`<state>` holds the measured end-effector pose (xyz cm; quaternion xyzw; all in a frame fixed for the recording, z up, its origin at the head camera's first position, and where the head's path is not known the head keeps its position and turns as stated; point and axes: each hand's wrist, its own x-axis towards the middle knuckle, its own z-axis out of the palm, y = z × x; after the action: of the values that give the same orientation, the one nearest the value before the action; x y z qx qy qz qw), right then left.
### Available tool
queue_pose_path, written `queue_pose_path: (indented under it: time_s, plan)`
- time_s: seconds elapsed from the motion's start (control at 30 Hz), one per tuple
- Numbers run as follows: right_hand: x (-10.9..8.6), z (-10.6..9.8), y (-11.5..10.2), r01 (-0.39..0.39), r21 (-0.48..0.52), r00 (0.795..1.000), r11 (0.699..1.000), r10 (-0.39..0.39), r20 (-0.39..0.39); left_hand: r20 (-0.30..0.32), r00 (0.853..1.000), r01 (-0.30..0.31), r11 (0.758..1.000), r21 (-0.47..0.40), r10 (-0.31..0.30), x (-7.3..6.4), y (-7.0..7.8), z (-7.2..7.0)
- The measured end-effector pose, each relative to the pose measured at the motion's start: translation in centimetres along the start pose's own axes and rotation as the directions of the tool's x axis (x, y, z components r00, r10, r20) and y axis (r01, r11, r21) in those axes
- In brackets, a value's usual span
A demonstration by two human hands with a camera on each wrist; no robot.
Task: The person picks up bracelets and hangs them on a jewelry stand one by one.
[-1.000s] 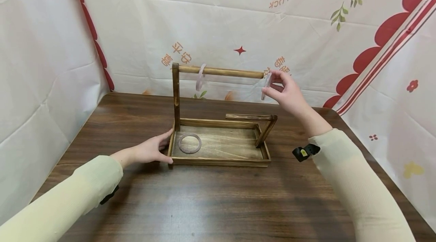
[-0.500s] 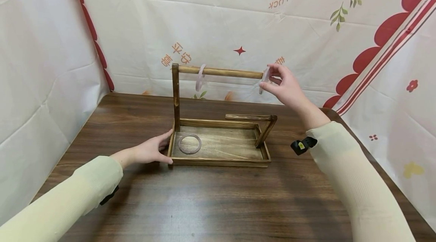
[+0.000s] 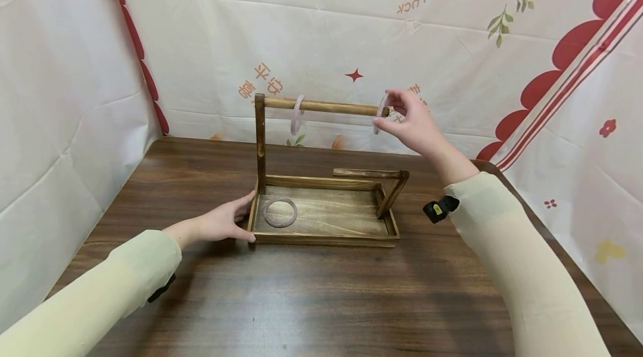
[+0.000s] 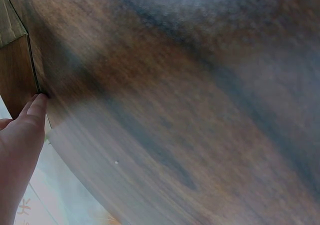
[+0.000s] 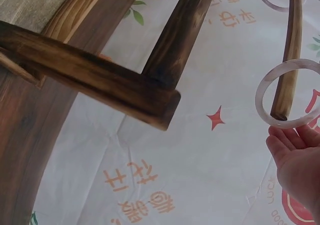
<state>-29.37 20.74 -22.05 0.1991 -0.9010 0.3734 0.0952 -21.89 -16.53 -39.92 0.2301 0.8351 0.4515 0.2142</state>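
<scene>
Head view: right grip [image 3: 414,125] pinches a bangle [image 3: 380,110] around upper bar [image 3: 336,106]; spread left grip [image 3: 221,223] touches tray [image 3: 324,239].

Pale bangle [image 5: 259,96] around bar [image 3: 336,106], second [image 3: 294,124] hanging, third [image 3: 280,225] flat in tray [image 3: 341,215]

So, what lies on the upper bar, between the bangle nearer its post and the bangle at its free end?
The upper wooden bar is bare between the post-side bangle and the free-end bangle; the head view shows it clearly.
</scene>
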Motion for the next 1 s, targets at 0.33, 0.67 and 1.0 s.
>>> queue_pose_path:
  time_s: [0.33, 0.67, 1.0]
  plan:
    - [0.5, 0.5, -0.7, 0.022, -0.027, 1.000, 0.999, -0.022, 0.000, -0.001, 1.000, -0.001, 1.000, 0.009, 0.001, 0.1, 0.1, -0.1]
    - [0.8, 1.0, -1.7, 0.040, -0.035, 0.999, 0.999, -0.040, 0.008, -0.006, 1.000, -0.009, 1.000, 0.004, 0.009, 0.2, -0.1, 0.0]
    - [1.2, 1.6, -2.5, 0.040, -0.039, 0.999, 0.998, -0.039, 0.033, -0.010, 1.000, -0.013, 1.000, 0.012, 0.013, 0.1, -0.3, 0.0]
